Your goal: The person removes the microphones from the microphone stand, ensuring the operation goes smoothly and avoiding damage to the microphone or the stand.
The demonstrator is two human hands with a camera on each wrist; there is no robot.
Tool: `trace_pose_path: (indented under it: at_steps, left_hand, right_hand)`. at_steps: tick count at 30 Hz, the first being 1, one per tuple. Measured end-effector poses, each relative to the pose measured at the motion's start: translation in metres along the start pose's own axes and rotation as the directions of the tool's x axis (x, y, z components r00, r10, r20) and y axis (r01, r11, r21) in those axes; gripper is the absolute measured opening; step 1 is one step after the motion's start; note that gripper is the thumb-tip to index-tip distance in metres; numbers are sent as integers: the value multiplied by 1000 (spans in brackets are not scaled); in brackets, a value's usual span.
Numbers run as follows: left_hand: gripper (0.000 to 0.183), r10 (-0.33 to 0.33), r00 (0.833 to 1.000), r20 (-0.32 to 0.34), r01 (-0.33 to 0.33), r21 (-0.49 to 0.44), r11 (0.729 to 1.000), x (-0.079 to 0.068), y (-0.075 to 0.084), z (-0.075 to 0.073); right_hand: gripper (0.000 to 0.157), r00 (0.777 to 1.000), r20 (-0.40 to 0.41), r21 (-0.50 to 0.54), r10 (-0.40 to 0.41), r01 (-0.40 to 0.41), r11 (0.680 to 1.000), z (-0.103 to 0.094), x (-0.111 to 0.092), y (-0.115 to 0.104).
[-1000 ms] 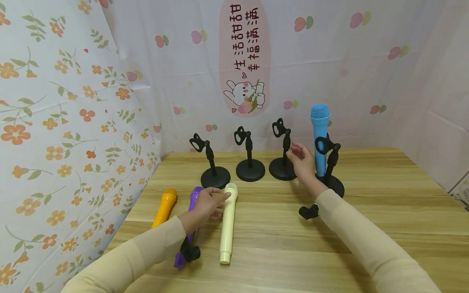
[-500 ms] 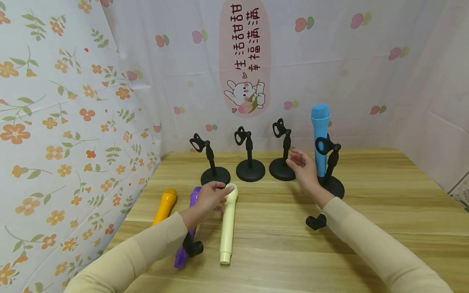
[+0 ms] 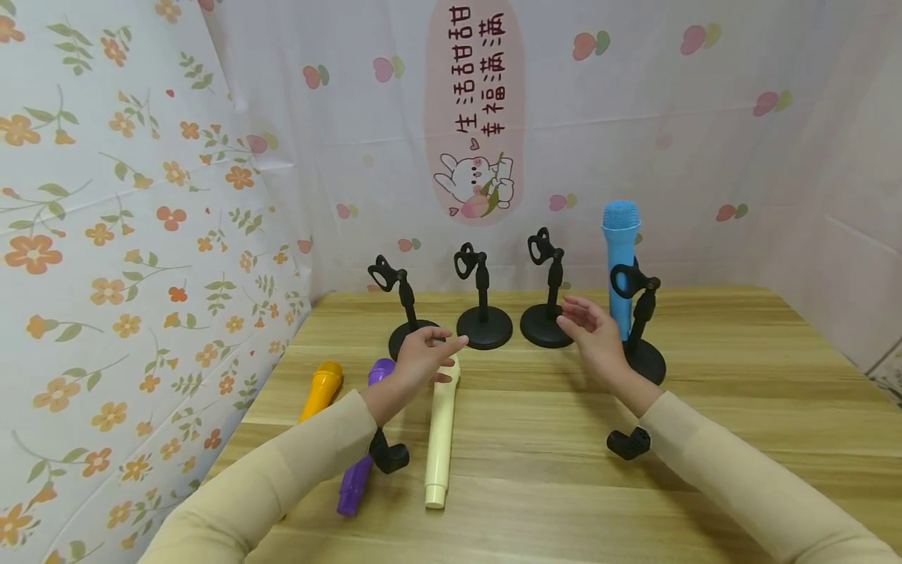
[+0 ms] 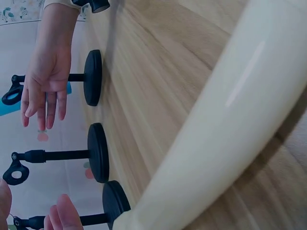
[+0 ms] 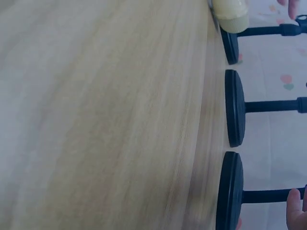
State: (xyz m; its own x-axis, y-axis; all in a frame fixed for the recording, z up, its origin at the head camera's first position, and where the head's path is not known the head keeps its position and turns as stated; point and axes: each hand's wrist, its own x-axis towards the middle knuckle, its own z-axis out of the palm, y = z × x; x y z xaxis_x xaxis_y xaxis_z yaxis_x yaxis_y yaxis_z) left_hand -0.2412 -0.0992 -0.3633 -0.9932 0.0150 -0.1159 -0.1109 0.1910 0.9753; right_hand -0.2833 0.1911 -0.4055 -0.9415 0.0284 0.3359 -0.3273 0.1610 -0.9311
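My left hand (image 3: 423, 364) hovers over the head of a cream microphone (image 3: 440, 439), fingers loosely bent with nothing between them. In the left wrist view that cream microphone (image 4: 225, 115) runs large across the table, with my left fingertips (image 4: 64, 213) at the bottom. My right hand (image 3: 595, 337) is relaxed and holds nothing, in front of the base of a black microphone stand (image 3: 546, 325). Just right of it a blue microphone (image 3: 620, 251) stands upright beside the rightmost black stand (image 3: 644, 360). A purple microphone (image 3: 355, 486) lies partly hidden under my left forearm.
An orange microphone (image 3: 320, 392) lies at the left, partly behind my left sleeve. Two more black stands, the leftmost stand (image 3: 407, 301) and its neighbour (image 3: 484, 325), stand near the back edge of the wooden table (image 3: 521, 470). A patterned cloth (image 3: 352, 180) hangs behind.
My left hand has lifted and shifted right and away from me over the cream microphone's head. My right hand has drawn slightly back from the stand, toward me. The microphones stay put.
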Motion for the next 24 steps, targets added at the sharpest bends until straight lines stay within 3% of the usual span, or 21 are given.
trace_pose_path:
  at_steps: [14, 24]
  left_hand:
    - [46, 73, 995, 70, -70, -47, 996, 15, 15, 26]
    - [46, 166, 972, 165, -154, -87, 984, 23, 27, 48]
  right_hand:
    - [48, 1000, -8, -10, -14, 14, 1000, -22, -21, -11]
    - [38, 996, -61, 61, -62, 65, 996, -44, -30, -10]
